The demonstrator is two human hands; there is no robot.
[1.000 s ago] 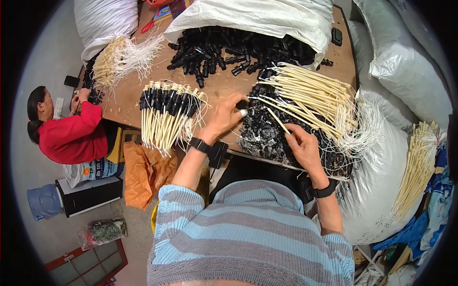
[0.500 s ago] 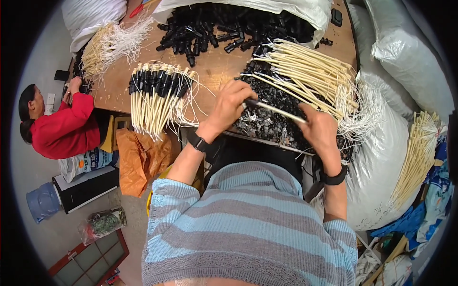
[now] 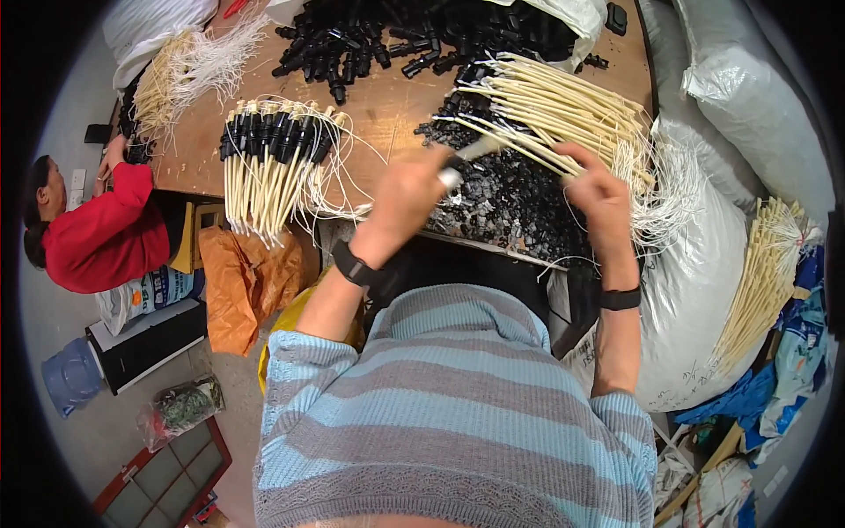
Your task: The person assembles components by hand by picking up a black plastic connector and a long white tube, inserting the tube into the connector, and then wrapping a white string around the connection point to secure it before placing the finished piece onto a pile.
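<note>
My left hand [image 3: 403,201], smeared by motion, is closed on a black tubular fitting [image 3: 452,163] at the table's near side. A pale, blurred streak runs right from that fitting, and a whitish bit shows below it. My right hand [image 3: 600,194] has its fingers bent at the near ends of a pile of cream rods [image 3: 563,101] with white strings. What its fingertips hold, if anything, is hidden. Below and between the hands lies a heap of small black pieces [image 3: 519,202]. A bundle of cream rods [image 3: 268,176] with black fittings on their upper ends lies left of my left hand.
Loose black fittings [image 3: 352,44] spill from a white sack at the table's back. More stringed rods [image 3: 163,88] lie far left, beside a person in red [image 3: 110,229]. Full white sacks [image 3: 678,299] stand right. An orange bag [image 3: 233,282] hangs below the table's left edge.
My hands have parted from the rod stretched between them. My right hand has shifted up to the rod pile, and my left has moved slightly down and left. The whole view has shifted slightly.
</note>
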